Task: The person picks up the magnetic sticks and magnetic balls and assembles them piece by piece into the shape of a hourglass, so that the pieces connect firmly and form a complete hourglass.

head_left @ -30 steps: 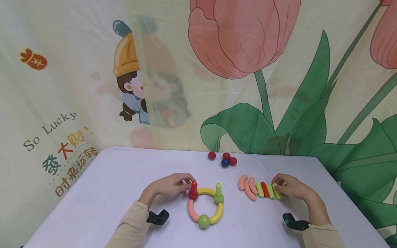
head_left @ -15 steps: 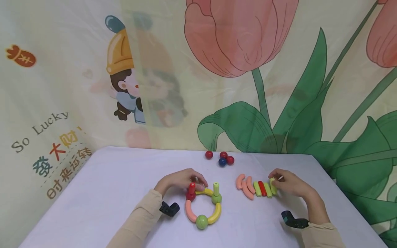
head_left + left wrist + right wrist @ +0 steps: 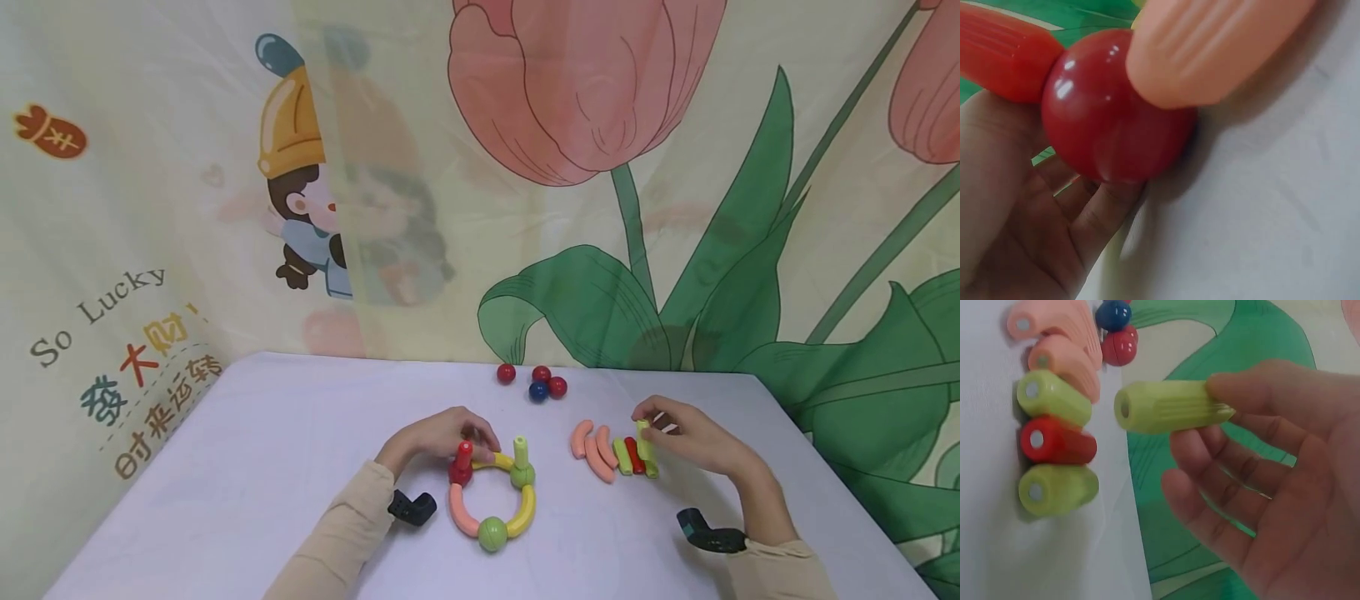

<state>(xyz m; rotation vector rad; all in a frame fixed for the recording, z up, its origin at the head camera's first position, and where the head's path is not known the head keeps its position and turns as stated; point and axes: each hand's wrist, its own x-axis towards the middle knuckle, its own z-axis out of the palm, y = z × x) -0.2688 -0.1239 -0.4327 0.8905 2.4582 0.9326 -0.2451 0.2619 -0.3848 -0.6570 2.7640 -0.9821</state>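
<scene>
My right hand [image 3: 693, 435] pinches a light green magnetic stick [image 3: 1163, 406] between thumb and fingers, raised over the row of short sticks. That row has a green stick [image 3: 1054, 399], a red stick [image 3: 1066, 445] and another green stick [image 3: 1063, 489]. My left hand [image 3: 448, 432] grips the far left side of a ring of magnetic rods and balls, at the yellow curved rod [image 3: 504, 459] beside the red ball [image 3: 1110, 112]. A red stick [image 3: 466, 452] stands up from that ball, and a green stick [image 3: 521, 452] from the green ball [image 3: 522, 476]. Some left fingertips are hidden.
Pink curved rods [image 3: 598, 460] lie left of the short sticks. Several loose balls, red [image 3: 506, 373] and blue [image 3: 538, 392], sit near the back edge of the white table [image 3: 337, 392]. A printed cloth [image 3: 420, 208] hangs behind it.
My left hand has moved right from the red stick to the yellow rod. My right hand has lifted the end green stick and carried it slightly left. The ring has shifted slightly.
</scene>
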